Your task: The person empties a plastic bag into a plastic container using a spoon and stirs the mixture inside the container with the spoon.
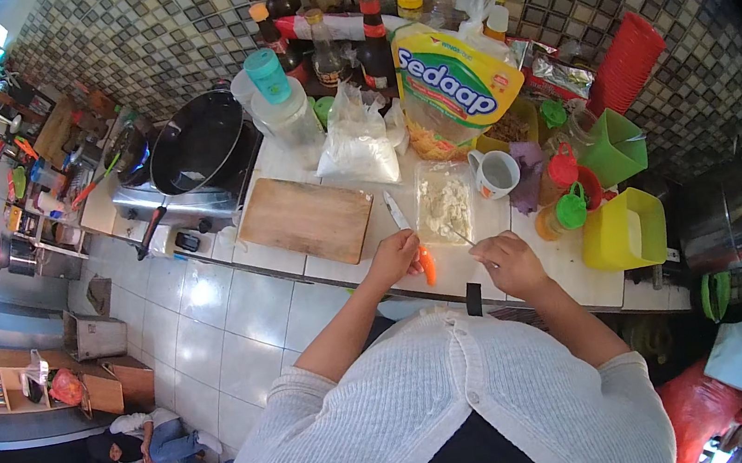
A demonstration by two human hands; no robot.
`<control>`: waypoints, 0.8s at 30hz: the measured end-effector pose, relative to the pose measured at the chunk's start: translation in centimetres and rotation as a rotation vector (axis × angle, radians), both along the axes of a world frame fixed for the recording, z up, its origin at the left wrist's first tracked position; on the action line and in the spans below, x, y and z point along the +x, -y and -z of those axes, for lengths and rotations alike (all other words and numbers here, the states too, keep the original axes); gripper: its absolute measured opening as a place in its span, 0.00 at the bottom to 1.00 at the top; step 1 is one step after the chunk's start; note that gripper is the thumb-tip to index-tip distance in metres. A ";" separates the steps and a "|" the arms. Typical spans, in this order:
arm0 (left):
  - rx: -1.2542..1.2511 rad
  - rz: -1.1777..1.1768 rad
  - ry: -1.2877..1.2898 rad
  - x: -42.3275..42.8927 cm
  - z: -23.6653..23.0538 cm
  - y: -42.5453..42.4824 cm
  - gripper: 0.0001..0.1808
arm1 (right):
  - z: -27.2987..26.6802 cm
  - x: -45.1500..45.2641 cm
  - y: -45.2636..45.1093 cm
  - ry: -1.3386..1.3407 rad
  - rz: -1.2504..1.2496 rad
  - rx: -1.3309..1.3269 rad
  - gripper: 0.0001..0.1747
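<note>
My right hand (pixel 510 264) grips a thin metal utensil (pixel 462 237), its far end in the pale crumbly food (pixel 446 206) in a clear shallow plastic tray (pixel 421 219). Whether it is a spoon or a fork cannot be made out. My left hand (pixel 394 258) has its fingers curled by the knife's orange handle (pixel 428 267), covering the part where handle meets blade. The knife's blade (pixel 395 208) points away from me, left of the tray. I cannot tell if my left fingers hold the knife. A wooden cutting board (pixel 306 220) lies to the left.
Right of the tray stand a white mug (pixel 496 174), lidded jars and a yellow container (pixel 624 230). Behind are a bag of white powder (pixel 359 142), a yellow-topped pouch (pixel 457 83) and bottles. A black wok (pixel 197 142) sits on the stove, left. A person (pixel 152 436) sits on the floor.
</note>
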State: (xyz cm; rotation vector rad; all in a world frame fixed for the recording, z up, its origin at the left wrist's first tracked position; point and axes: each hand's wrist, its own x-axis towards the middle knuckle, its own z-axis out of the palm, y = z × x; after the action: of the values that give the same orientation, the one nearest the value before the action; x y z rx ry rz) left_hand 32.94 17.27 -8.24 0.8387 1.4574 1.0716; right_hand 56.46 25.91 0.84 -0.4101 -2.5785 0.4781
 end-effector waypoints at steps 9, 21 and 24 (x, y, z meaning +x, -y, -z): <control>0.027 -0.144 -0.021 0.6 -1.5 0.0 0.10 | -2.7 0.7 -2.6 0.074 0.028 0.024 0.07; 0.014 -0.072 -0.012 0.3 0.5 -0.2 0.25 | -1.7 -2.8 -7.0 0.163 0.142 0.099 0.08; 0.027 -0.053 -0.018 0.2 0.6 -0.2 0.26 | -3.3 -2.0 -5.7 0.201 0.169 0.006 0.08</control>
State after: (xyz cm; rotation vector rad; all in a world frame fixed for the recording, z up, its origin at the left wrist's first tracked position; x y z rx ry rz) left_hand 33.15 17.47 -8.86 0.8341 1.4902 1.1285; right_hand 54.46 31.58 4.14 -0.6995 -2.7050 0.3859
